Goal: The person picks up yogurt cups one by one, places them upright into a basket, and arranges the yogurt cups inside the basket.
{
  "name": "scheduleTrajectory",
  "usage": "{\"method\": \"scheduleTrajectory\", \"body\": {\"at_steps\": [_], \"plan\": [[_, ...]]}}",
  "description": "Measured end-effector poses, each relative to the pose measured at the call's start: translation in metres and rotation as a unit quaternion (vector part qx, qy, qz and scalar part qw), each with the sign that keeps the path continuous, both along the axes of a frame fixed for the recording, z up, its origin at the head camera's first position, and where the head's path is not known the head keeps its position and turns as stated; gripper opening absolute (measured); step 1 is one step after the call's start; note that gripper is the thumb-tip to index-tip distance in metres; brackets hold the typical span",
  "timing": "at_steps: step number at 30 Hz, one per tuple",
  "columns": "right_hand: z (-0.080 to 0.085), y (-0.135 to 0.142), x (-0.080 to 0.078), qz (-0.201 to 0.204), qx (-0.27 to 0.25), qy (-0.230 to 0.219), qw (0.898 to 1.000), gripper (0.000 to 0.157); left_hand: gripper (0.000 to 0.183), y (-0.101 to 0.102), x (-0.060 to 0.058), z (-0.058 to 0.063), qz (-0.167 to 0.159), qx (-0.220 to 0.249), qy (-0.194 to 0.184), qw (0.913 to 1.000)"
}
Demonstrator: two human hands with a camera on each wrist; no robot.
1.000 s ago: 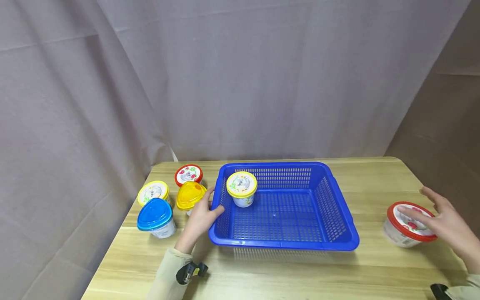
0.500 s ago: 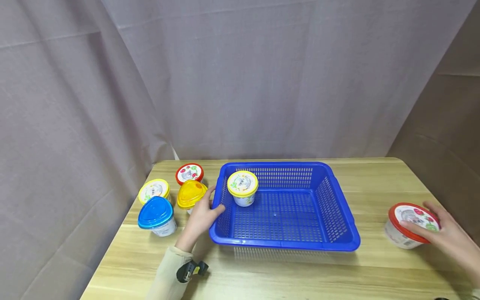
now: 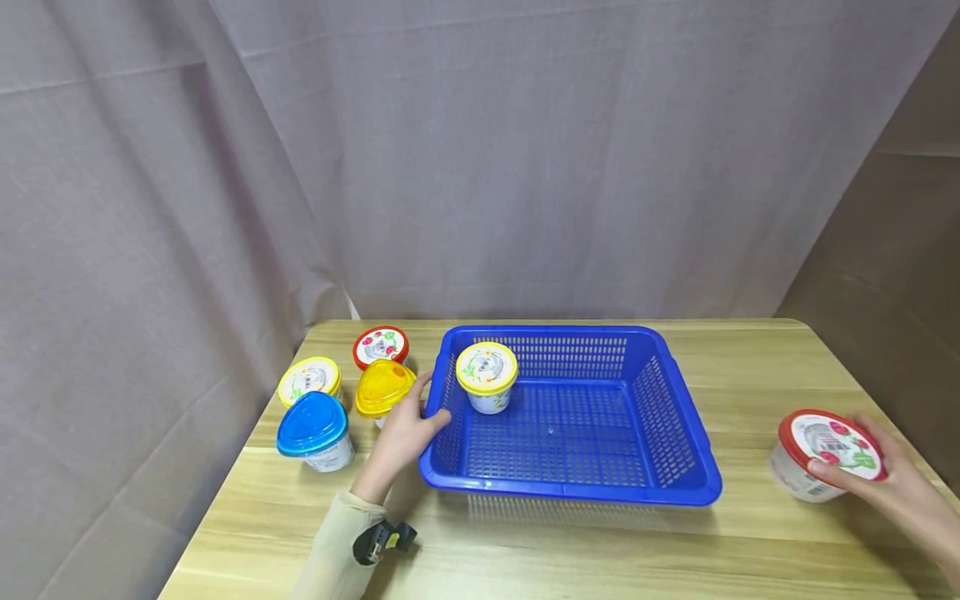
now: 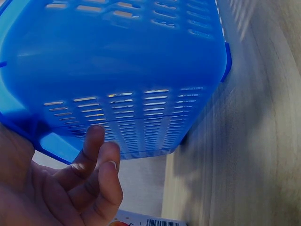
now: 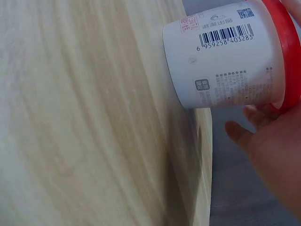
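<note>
At the right of the head view, my right hand (image 3: 900, 492) grips a white tub (image 3: 797, 473) by its red, strawberry-printed lid (image 3: 836, 442), thumb at the near rim and fingers around the right side. The tub's barcoded wall (image 5: 230, 66) fills the upper right of the right wrist view, its base close over the table. My left hand (image 3: 405, 433) holds the left rim of a blue plastic basket (image 3: 562, 492), thumb over the edge, fingers along the outside wall. A yellow-lidded tub (image 3: 487, 371) stands inside the basket, near its left end.
Left of the basket stand a blue-lidded tub (image 3: 315, 429), a yellow domed-lid tub (image 3: 385, 387), a flat yellow-lidded tub (image 3: 309, 379) and a red-lidded tub (image 3: 380, 346). The wooden table (image 3: 570, 558) has a grey curtain (image 3: 525, 167) behind it.
The right hand has come in around the red-lidded tub and taken hold of it; the tub's lid has turned, moving the strawberry print. The left hand and basket have stayed put.
</note>
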State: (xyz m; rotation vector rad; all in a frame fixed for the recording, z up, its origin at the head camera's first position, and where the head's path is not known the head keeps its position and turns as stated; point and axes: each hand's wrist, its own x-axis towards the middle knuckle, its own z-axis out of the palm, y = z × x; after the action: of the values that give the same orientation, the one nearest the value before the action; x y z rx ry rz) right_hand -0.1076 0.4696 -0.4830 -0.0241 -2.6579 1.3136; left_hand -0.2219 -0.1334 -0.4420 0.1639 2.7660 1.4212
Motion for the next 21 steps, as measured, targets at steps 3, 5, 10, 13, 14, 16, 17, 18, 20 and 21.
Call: {"method": "scheduleTrajectory", "body": {"at_steps": [3,5,10,13,14,16,17,18,20,21], "plan": [[-0.004,0.0013,0.0015,-0.001,-0.01,-0.01,1.0,0.096,0.073,0.0004,-0.0002,0.0,0.0,0.0,-0.001,1.0],[-0.0058,0.0015,0.0023,0.001,-0.017,-0.01,1.0,0.098,0.073,0.0003,-0.0004,-0.0004,0.001,-0.001,0.0,1.0],[-0.0069,0.0022,0.004,0.004,-0.017,-0.007,1.0,0.102,0.073,0.0004,-0.0012,-0.0012,-0.004,0.001,0.004,1.0],[-0.0048,0.0026,0.0034,0.011,-0.005,-0.009,1.0,0.105,0.073,0.0002,-0.0015,-0.0015,-0.004,0.002,0.002,1.0],[-0.0039,0.0025,0.0032,0.013,-0.003,-0.009,1.0,0.106,0.073,0.0,-0.0015,-0.0015,-0.003,0.002,0.001,1.0],[-0.0026,0.0018,0.0024,0.017,0.004,-0.003,1.0,0.105,0.073,-0.0003,-0.0015,-0.0015,-0.003,0.003,0.001,1.0],[-0.0018,0.0012,0.0016,0.019,0.004,0.001,1.0,0.103,0.073,-0.0004,-0.0014,-0.0017,-0.003,0.002,0.001,1.0],[-0.0016,0.0005,0.0008,0.021,0.004,0.008,1.0,0.1,0.073,-0.0003,-0.0013,-0.0017,-0.002,0.002,0.001,1.0],[-0.0005,-0.001,-0.0015,0.024,-0.001,0.023,0.999,0.091,0.073,-0.0002,-0.0009,-0.0015,0.0,0.0,0.0,1.0],[-0.0002,-0.0014,-0.0029,0.025,-0.003,0.03,0.999,0.087,0.073,-0.0001,-0.0009,-0.0014,-0.001,0.0,0.001,1.0]]}}
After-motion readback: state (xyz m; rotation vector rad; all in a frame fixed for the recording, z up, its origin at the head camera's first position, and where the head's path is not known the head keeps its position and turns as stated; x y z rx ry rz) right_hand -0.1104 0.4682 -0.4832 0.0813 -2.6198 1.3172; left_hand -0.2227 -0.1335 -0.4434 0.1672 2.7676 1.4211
